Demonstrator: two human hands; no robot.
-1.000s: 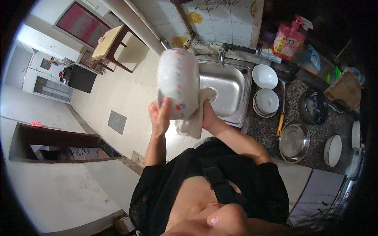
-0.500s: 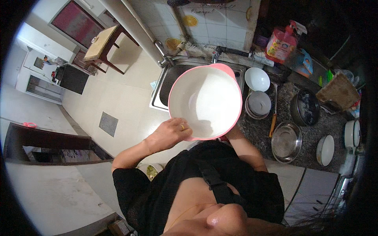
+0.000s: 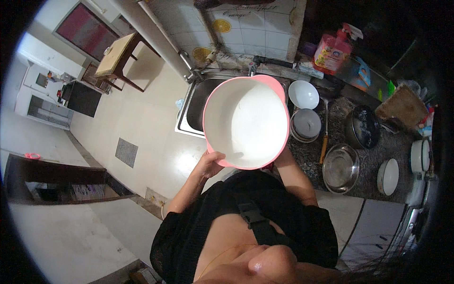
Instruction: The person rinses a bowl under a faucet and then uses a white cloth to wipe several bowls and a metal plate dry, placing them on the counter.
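A large white pot (image 3: 246, 123) with a pink rim and pink side handles is held in front of me, its opening turned up toward me. Its inside looks bare, with a soft shadow along one side. My left hand (image 3: 209, 163) grips the near-left handle, thumb on top and fingers curled under it. My right hand (image 3: 283, 158) goes behind the pot's near-right wall; its fingers are hidden there. Beyond the pot, and partly covered by it, is a steel sink (image 3: 191, 111) with a tap (image 3: 193, 71) at its back left corner.
Right of the sink, a white bowl (image 3: 303, 94), stacked bowls (image 3: 307, 124), a wooden-handled utensil (image 3: 324, 146), a steel basin (image 3: 340, 169), a dark pot (image 3: 362, 127) and another white bowl (image 3: 388, 177) crowd the counter. Pink pump bottle (image 3: 332, 52) stands behind. A table (image 3: 118, 54) is far left.
My left hand has moved from reaching over the pot's near-left rim to gripping its handle. The pot stays about where it was. A container with green bits by my left arm is now out of sight.
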